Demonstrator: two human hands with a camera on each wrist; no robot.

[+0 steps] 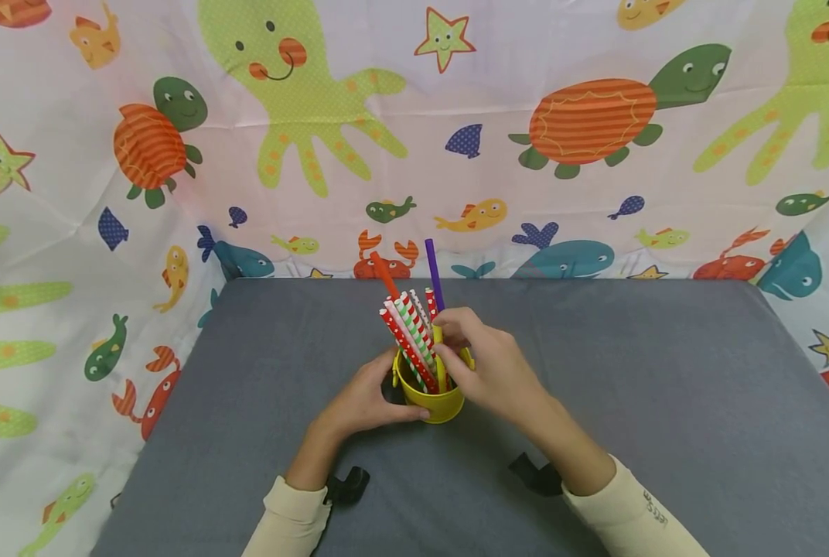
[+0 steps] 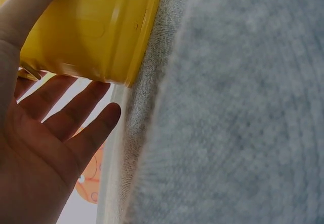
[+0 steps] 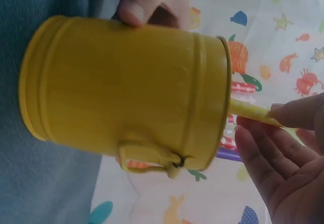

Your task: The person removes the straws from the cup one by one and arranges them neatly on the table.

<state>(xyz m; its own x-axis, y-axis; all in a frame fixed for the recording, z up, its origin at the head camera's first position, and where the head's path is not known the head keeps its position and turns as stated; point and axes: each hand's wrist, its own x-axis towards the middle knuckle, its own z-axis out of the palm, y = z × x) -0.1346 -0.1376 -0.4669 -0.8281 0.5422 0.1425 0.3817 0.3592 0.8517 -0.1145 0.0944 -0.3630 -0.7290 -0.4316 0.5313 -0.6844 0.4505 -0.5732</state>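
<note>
A yellow metal bucket (image 1: 442, 408) stands on the grey table, holding several patterned straws (image 1: 414, 329), an orange straw (image 1: 384, 272) and a purple straw (image 1: 434, 271). The left hand (image 1: 367, 398) steadies the bucket from the left, thumb at its front and fingers round its far side; in the left wrist view this hand (image 2: 45, 138) lies against the yellow wall (image 2: 86, 31). Thumb and fingers of the right hand (image 1: 487, 360) pinch a yellow straw (image 1: 440, 363) at the bucket's right. The right wrist view shows this hand (image 3: 288, 153) on the dotted yellow straw (image 3: 250, 111) at the rim.
The grey tabletop (image 1: 282, 348) extends around the bucket on all sides. Behind it and at the left hangs a curtain (image 1: 470, 178) printed with sea animals. Black straps or mounts (image 1: 348, 486) are at both wrists, by the cream sleeves (image 1: 292, 514).
</note>
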